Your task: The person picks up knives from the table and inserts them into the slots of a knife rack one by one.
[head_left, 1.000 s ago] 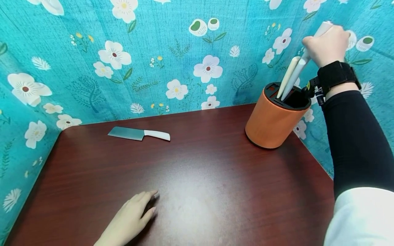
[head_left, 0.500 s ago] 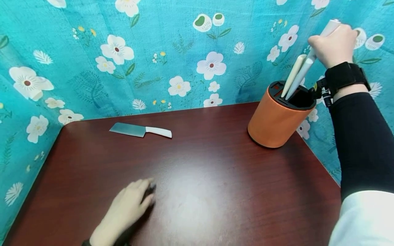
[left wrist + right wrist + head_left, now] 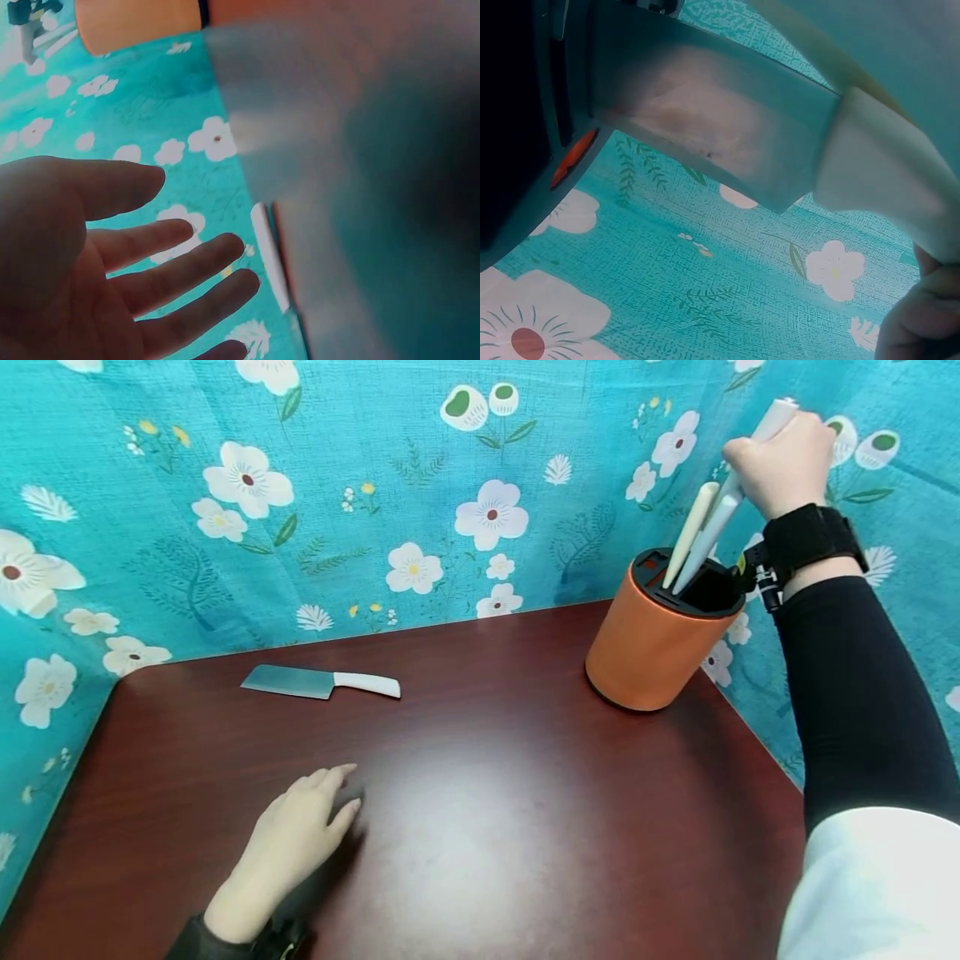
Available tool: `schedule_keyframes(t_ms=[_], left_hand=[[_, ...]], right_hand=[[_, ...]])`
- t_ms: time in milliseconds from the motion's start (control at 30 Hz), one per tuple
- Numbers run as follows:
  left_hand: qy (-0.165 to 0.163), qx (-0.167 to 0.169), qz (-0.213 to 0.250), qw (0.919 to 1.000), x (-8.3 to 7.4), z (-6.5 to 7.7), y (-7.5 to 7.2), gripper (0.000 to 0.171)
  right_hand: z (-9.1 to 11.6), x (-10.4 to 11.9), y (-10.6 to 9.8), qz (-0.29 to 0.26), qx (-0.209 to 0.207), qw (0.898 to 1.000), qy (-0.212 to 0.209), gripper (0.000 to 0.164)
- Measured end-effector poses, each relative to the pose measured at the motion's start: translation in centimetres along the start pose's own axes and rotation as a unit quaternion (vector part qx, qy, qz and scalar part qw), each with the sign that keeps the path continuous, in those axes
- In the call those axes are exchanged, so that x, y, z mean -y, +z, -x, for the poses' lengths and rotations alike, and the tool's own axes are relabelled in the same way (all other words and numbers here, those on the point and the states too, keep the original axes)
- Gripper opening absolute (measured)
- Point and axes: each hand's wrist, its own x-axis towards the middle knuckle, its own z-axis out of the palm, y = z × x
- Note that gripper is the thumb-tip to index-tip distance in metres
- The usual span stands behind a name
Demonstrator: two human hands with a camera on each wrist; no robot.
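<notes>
My right hand (image 3: pixel 783 464) grips the white handle of a knife (image 3: pixel 720 127) at the back right. The knife's blade slants down into a slot in the top of the orange knife block (image 3: pixel 648 639); in the right wrist view much of the blade shows outside the slot. Close beside it a cream knife handle (image 3: pixel 690 535) stands up from the block. My left hand (image 3: pixel 292 827) hovers over the table with fingers spread and nothing in it. Beyond it a cleaver (image 3: pixel 292 681) with a grey-green blade and white handle lies flat on the table.
The dark red-brown table (image 3: pixel 487 735) meets a blue flowered cloth (image 3: pixel 337 485) that hangs along its back and sides. The knife block stands near the back right corner, close to the cloth.
My left hand has moved forward over the table, closer to the cleaver, and its wrist strap has come into view. The right hand keeps its grip on the knife at the block.
</notes>
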Motion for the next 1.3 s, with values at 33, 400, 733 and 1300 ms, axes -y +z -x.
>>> schedule_keyframes(t_ms=[33,400,733,1300], left_hand=[[0.004,0.001,-0.002,1.0000,-0.1,0.2,0.2,0.046],[0.038,-0.009,-0.006,0.9992,-1.3,0.5,1.2,0.042],[0.008,0.009,-0.004,0.9999,-0.5,-0.5,0.9,0.043],[-0.071,-0.043,0.014,0.9965,17.9,-10.6,-2.0,0.060]], right_hand=[[0.0,0.1,0.1,-0.003,-0.001,1.000,-0.002,0.016],[0.6,0.8,0.0,0.003,0.005,1.000,-0.002,0.017],[0.3,0.0,-0.1,-0.002,0.028,0.999,-0.044,0.043],[13.2,6.0,1.2,-0.145,-0.180,0.928,-0.292,0.013]])
